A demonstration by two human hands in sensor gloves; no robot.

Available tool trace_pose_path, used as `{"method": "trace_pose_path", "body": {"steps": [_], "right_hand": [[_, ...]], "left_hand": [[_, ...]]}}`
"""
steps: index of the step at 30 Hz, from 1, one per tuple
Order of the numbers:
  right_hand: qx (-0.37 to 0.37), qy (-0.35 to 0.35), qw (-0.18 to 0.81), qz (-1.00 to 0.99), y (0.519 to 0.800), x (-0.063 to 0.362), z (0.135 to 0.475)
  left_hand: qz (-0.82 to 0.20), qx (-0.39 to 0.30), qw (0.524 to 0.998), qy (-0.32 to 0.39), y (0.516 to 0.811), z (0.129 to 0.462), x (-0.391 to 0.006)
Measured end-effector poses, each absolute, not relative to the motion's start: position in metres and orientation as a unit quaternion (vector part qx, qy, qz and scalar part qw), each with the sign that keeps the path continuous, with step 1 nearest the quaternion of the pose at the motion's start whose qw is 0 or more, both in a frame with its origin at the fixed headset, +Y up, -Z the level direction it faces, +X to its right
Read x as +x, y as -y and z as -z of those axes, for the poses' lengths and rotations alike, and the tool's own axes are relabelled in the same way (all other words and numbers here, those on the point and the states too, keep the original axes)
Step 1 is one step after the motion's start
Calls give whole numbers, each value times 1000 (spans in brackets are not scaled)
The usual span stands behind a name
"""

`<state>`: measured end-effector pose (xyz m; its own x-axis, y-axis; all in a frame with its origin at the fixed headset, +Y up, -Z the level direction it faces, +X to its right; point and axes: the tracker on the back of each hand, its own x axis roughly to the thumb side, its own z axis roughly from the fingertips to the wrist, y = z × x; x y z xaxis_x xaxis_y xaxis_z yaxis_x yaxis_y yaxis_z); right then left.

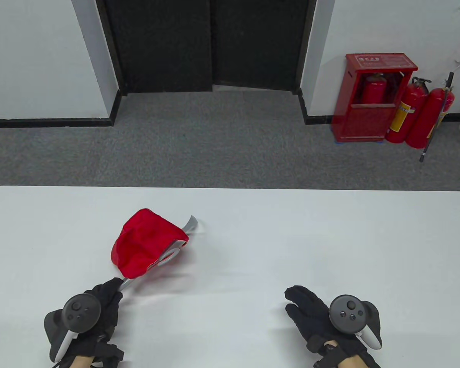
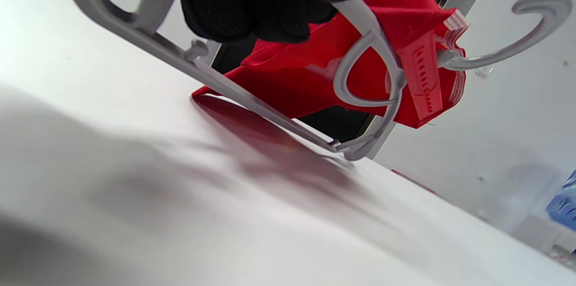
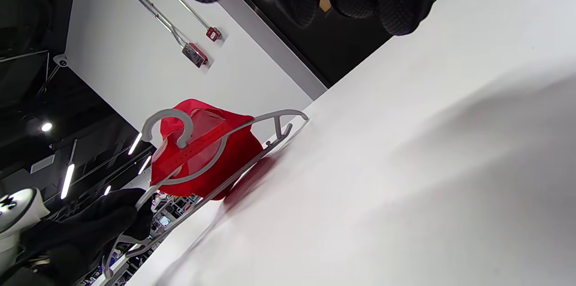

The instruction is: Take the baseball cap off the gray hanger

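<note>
A red baseball cap (image 1: 143, 243) hangs on a gray plastic hanger (image 1: 191, 223) by its red back strap (image 2: 420, 81), which is looped around the hanger's neck below the hook (image 2: 537, 11). The hanger stands tilted, its bottom bar resting on the white table (image 1: 291, 237). My left hand (image 1: 99, 303) grips the hanger's near shoulder (image 2: 148, 2). My right hand (image 1: 310, 310) is empty, its fingers spread just above the table, well to the right of the cap. The cap (image 3: 202, 151) and hanger (image 3: 274, 117) also show in the right wrist view, with my left hand (image 3: 90, 227) on the hanger's end.
The table's far edge (image 1: 230, 188) lies behind the cap. Beyond it are gray carpet, a dark doorway, and a red fire extinguisher cabinet (image 1: 372, 97) with loose extinguishers beside it.
</note>
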<state>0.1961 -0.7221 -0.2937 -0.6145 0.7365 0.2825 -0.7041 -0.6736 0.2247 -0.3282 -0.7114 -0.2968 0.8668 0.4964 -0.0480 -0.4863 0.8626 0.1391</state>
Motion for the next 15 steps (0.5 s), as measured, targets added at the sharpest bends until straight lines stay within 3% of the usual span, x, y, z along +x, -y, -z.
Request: {"method": "trace_pose_path", "body": {"steps": [11,15], "right_hand": [[189,-23,400,-896,715,198,291],[218,40,410,-885,702,199,285]], "left_hand": [[-423,46,905,7,699,287,-324],[-470,43,881,39,694,283,-318]]}}
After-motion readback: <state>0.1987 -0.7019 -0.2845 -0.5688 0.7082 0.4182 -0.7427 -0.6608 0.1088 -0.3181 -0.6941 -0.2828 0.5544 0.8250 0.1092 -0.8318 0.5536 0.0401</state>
